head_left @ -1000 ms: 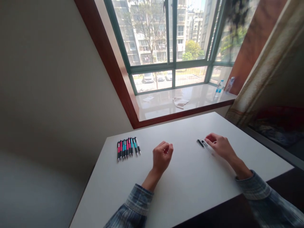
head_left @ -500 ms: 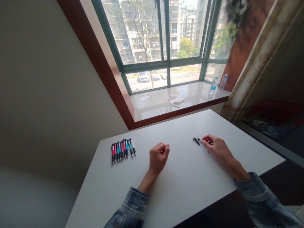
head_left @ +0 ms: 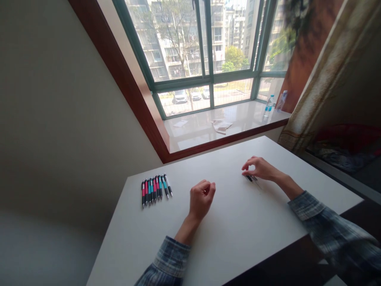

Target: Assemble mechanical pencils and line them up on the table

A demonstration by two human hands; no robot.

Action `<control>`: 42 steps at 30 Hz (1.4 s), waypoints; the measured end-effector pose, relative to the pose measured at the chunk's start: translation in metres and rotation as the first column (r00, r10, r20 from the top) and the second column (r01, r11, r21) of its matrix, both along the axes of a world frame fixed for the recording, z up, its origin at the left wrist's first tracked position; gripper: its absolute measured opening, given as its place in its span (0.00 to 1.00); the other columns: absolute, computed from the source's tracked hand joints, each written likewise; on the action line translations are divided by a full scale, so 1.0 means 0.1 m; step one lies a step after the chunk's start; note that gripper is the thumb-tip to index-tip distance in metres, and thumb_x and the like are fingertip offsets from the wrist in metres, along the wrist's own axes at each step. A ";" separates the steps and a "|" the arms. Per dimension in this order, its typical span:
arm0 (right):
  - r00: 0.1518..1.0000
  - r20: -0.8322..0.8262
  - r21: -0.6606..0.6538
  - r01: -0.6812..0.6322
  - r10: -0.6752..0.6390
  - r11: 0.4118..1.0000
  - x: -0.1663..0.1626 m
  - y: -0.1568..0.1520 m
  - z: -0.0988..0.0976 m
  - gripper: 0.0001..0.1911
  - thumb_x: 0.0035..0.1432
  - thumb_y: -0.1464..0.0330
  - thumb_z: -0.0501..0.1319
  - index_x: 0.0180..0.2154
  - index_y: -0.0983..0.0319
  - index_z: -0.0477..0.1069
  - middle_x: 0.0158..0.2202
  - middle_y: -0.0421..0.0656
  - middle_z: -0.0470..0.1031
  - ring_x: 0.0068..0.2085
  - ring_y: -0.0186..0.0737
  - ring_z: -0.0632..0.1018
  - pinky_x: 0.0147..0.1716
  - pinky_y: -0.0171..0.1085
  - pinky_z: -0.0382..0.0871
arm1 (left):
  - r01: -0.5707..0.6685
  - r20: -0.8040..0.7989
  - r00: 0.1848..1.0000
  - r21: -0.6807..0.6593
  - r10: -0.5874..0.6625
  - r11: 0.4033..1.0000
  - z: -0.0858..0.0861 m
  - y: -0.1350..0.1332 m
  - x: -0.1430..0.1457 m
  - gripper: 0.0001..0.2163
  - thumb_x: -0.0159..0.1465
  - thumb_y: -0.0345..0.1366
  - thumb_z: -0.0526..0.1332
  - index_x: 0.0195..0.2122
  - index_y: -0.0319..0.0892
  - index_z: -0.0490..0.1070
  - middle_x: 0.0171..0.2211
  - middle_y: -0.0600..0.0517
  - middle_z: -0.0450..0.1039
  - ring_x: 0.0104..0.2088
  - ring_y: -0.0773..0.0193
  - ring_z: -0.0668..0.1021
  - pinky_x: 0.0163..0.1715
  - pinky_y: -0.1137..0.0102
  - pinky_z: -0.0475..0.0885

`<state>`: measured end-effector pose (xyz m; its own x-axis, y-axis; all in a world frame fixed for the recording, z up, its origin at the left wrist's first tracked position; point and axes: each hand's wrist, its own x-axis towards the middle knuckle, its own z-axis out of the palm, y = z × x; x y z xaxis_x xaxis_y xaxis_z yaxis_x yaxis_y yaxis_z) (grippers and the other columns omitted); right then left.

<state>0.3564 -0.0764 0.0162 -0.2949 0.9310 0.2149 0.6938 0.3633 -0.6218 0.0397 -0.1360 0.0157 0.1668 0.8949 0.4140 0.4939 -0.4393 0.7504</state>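
My left hand (head_left: 202, 198) rests on the white table (head_left: 226, 234) in a loose fist, and whatever its curled fingers may hold is hidden. On the right side of the table my right hand (head_left: 259, 168) hovers, thumb and fingers parted in a wide C. Right under its fingertips lie a short black pen part (head_left: 249, 178) and other small dark and thin pieces, partly covered by the hand. A row of several pens (head_left: 152, 190) in red, teal and white, with black grips, lies at the table's left side, away from both hands.
Behind the table is a window sill (head_left: 193, 133) with a crumpled cloth or bag (head_left: 222, 126) on it. Water bottles (head_left: 269, 106) stand at its right end. A curtain (head_left: 309, 87) hangs at the right, and a wall (head_left: 74, 119) rises at the left.
My right hand has moved left and away from me over the black pen parts, and its fingers have spread apart. My left hand keeps its fist in place; the view has shifted slightly.
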 end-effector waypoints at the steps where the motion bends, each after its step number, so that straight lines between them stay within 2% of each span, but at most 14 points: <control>1: 1.000 -0.021 -0.007 -0.001 0.001 1.000 0.01 0.00 -0.03 0.15 0.54 0.52 0.69 0.35 0.56 0.83 0.35 0.45 0.82 0.41 0.47 0.77 0.44 0.43 0.71 | -0.002 -0.002 1.000 -0.001 0.002 1.000 0.00 0.00 0.00 0.21 0.69 0.42 0.57 0.19 0.43 0.60 0.21 0.56 0.60 0.22 0.68 0.63 0.27 0.70 0.60; 6: 0.997 -0.067 0.029 0.024 -0.022 0.999 0.09 -0.03 -0.13 0.16 0.56 0.52 0.68 0.39 0.55 0.83 0.38 0.45 0.82 0.44 0.47 0.77 0.44 0.43 0.70 | -0.003 -0.010 1.000 -0.010 0.003 1.000 -0.01 0.01 0.01 0.21 0.69 0.41 0.57 0.19 0.42 0.61 0.21 0.56 0.60 0.23 0.68 0.63 0.27 0.70 0.60; 13: 0.999 -0.045 0.040 -0.027 0.029 0.999 0.02 0.01 -0.22 0.14 0.58 0.53 0.67 0.33 0.55 0.83 0.38 0.44 0.83 0.45 0.48 0.76 0.49 0.45 0.70 | 0.003 -0.002 1.000 -0.033 -0.003 0.999 -0.03 0.02 0.02 0.21 0.69 0.41 0.57 0.19 0.42 0.62 0.21 0.56 0.60 0.22 0.69 0.63 0.27 0.70 0.60; 17: 0.989 -0.115 0.083 0.102 -0.092 0.991 0.03 0.03 -0.21 0.17 0.60 0.51 0.65 0.34 0.56 0.82 0.37 0.44 0.83 0.40 0.46 0.78 0.43 0.43 0.71 | 0.000 -0.003 1.000 -0.043 0.000 0.999 -0.02 0.02 0.02 0.21 0.69 0.42 0.57 0.18 0.42 0.63 0.21 0.56 0.61 0.23 0.69 0.63 0.27 0.70 0.60; 20: 0.954 -0.245 0.022 0.183 -0.172 0.983 0.07 0.00 -0.15 0.20 0.60 0.49 0.63 0.37 0.59 0.80 0.36 0.44 0.83 0.35 0.43 0.79 0.38 0.41 0.73 | 0.005 -0.004 1.000 -0.046 -0.005 0.999 -0.01 0.01 0.03 0.21 0.69 0.42 0.57 0.18 0.42 0.62 0.21 0.56 0.61 0.23 0.69 0.63 0.27 0.70 0.60; 23: 0.938 -0.296 -0.063 0.171 -0.182 0.983 0.11 -0.11 -0.07 0.20 0.57 0.50 0.65 0.39 0.60 0.78 0.33 0.44 0.83 0.34 0.43 0.81 0.37 0.39 0.75 | 0.010 0.004 1.000 -0.049 -0.010 0.999 0.01 0.01 0.02 0.21 0.69 0.43 0.57 0.18 0.42 0.63 0.21 0.56 0.61 0.22 0.69 0.63 0.27 0.70 0.60; 26: 0.950 -0.156 -0.065 0.262 -0.269 0.963 0.07 -0.30 0.01 0.16 0.57 0.54 0.65 0.39 0.59 0.79 0.31 0.42 0.83 0.32 0.42 0.81 0.36 0.38 0.74 | 0.010 0.009 1.000 -0.048 -0.010 0.999 0.01 0.00 0.02 0.21 0.69 0.43 0.56 0.18 0.42 0.63 0.21 0.56 0.62 0.22 0.68 0.63 0.27 0.70 0.60; 30: 0.926 0.094 -0.057 0.371 -0.365 0.927 -0.10 -0.48 0.06 0.11 0.59 0.59 0.63 0.34 0.58 0.80 0.28 0.41 0.82 0.30 0.39 0.80 0.33 0.36 0.68 | 0.036 -0.003 0.999 -0.047 -0.036 0.998 -0.01 0.00 0.02 0.21 0.69 0.44 0.57 0.18 0.42 0.63 0.21 0.56 0.62 0.22 0.68 0.63 0.27 0.70 0.60; 35: 0.864 0.296 -0.086 0.450 -0.408 0.889 -0.28 -0.42 0.01 0.08 0.58 0.63 0.64 0.33 0.58 0.82 0.31 0.43 0.83 0.33 0.41 0.80 0.33 0.36 0.65 | 0.063 -0.037 0.997 -0.052 -0.065 0.997 -0.04 0.01 0.01 0.21 0.69 0.44 0.56 0.19 0.42 0.64 0.21 0.55 0.63 0.22 0.68 0.63 0.27 0.70 0.59; 42: 0.814 0.408 -0.117 0.496 -0.414 0.860 -0.33 -0.32 -0.05 0.09 0.56 0.62 0.66 0.35 0.58 0.83 0.32 0.46 0.83 0.36 0.45 0.81 0.33 0.36 0.65 | 0.070 -0.018 0.997 -0.049 -0.071 0.996 -0.04 -0.03 0.03 0.21 0.69 0.43 0.57 0.18 0.42 0.64 0.21 0.55 0.63 0.22 0.68 0.64 0.27 0.69 0.59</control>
<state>0.3237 -0.1086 0.0113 0.1569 0.9870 -0.0349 0.9329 -0.1597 -0.3228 0.0425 -0.1386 0.0121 0.2379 0.8994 0.3666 0.4780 -0.4370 0.7619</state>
